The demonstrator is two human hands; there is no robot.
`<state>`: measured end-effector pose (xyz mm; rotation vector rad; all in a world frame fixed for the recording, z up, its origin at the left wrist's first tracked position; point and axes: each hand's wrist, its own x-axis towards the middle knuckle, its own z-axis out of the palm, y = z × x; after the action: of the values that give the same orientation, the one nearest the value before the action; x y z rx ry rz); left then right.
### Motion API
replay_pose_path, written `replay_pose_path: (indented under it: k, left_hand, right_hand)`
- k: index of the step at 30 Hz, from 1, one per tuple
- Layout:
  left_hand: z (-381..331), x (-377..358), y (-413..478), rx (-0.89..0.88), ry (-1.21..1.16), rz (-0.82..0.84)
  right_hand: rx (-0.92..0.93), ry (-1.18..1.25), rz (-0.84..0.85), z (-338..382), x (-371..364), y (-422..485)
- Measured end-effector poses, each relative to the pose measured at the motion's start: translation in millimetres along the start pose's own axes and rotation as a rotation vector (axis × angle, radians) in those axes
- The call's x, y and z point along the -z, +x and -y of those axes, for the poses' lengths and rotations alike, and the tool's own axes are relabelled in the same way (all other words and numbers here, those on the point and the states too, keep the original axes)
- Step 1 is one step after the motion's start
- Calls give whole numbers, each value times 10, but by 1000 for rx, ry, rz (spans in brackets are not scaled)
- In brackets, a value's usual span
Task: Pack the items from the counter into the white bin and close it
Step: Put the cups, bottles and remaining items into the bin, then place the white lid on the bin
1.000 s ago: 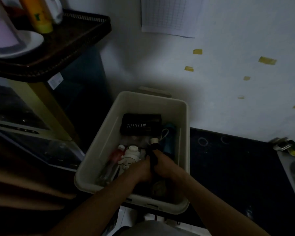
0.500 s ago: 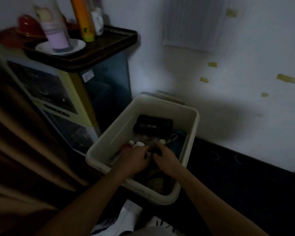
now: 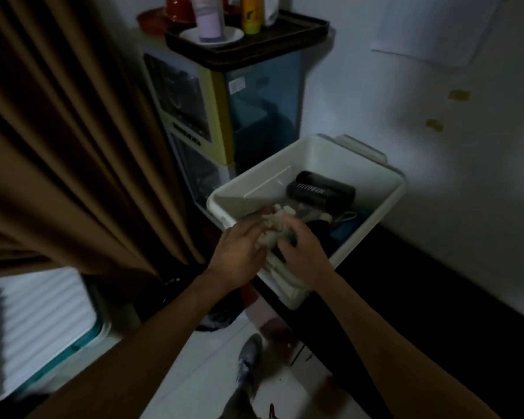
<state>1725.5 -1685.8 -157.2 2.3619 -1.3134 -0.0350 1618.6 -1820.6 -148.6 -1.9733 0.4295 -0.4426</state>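
Observation:
The open white bin (image 3: 387,204) stands on the dark counter (image 3: 436,291) at its left end. Inside lie a black case with white lettering (image 3: 321,189), a blue item with a cord (image 3: 350,225) and dark things. Both hands reach into the bin's near end. My left hand (image 3: 239,252) and my right hand (image 3: 303,252) hold a pale white object (image 3: 274,225) between them, fingers curled round it. The bin's lid is not on it.
A brown curtain (image 3: 73,131) hangs at the left. A drawer cabinet (image 3: 224,116) behind the bin carries a dark tray (image 3: 248,40) with bottles. A white ribbed lid-like panel (image 3: 40,328) lies low at the left. A foot (image 3: 248,358) stands on the white floor.
The camera has swung left and down, so the bin now sits right of centre. Both hands stayed in the bin and now lift a pale object near its front left corner.

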Motion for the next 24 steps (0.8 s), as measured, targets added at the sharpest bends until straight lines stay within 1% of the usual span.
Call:
replay_pose_path:
  k: [5,10,13,17,24]
  left_hand:
    - [62,98,-544,121,35,-7]
    - [260,167,-976,218,92,-42]
    - [418,259,-1235,261,109,-68]
    - [623,384,-1628,324,109,-105]
    - [1230,683,-2624,480,99,-166]
  right_hand:
    - [85,-51,-13,100,-257,-214]
    - [140,-29,65,287,-560,-382]
    - [135,-57,135,398,-803,-461]
    - [90,-25,286,515,-1213,-551]
    - [75,-15,456,856,-2255,-900]
